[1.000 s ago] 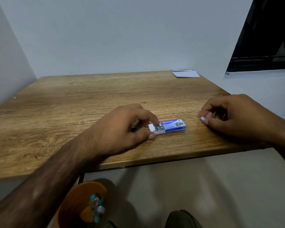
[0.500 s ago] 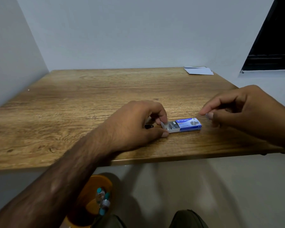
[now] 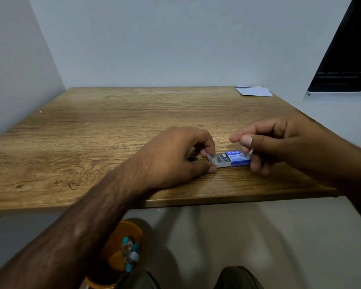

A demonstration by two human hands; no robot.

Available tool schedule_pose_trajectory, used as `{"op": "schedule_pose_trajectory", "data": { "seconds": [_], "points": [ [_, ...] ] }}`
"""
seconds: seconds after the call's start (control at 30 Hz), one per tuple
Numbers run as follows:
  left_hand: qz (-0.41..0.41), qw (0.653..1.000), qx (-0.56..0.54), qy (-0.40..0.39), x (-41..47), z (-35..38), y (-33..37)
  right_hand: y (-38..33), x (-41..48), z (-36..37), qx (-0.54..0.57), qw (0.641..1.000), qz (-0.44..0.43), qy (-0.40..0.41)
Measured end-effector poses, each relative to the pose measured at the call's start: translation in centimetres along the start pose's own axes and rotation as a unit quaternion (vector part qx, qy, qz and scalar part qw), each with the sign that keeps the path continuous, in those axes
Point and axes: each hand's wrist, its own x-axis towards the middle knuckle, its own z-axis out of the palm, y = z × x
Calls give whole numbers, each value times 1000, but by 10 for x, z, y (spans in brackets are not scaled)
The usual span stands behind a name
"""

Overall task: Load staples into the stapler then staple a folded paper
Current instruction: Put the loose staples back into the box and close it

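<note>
A small blue staple box (image 3: 237, 158) lies on the wooden table (image 3: 113, 132) near the front edge. Its white inner tray (image 3: 219, 160) is slid out to the left, and grey staples show inside. My left hand (image 3: 175, 155) pinches the tray's left end between thumb and forefinger. My right hand (image 3: 279, 142) closes on the box's right end, with thumb and forefinger just above the blue sleeve. A small black object (image 3: 193, 158) peeks out from under my left hand, mostly hidden. The folded white paper (image 3: 253, 91) lies at the far right corner.
Grey walls close the table in at the back and left. A dark window (image 3: 346, 59) is at the upper right. Below the front edge stands an orange container (image 3: 121, 247) with teal-capped items, next to my knees.
My right hand has moved left from the table's right side onto the staple box. The tray has slid further out. My left hand stays at the tray end.
</note>
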Motion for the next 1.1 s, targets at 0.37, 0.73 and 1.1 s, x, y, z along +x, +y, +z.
{"op": "schedule_pose_trajectory", "data": {
  "seconds": [0.37, 0.73, 1.1],
  "points": [
    [-5, 1000, 5, -5, 1, 0, 0, -6, 11, 4, -35, 999, -13, 27],
    [-7, 1000, 9, -7, 1, 1, 1, -3, 16, 9, -195, 980, -24, -20],
    [-9, 1000, 14, 3, 2, 2, -1, -15, 17, 10, -250, 965, -43, -65]
  ]
}}
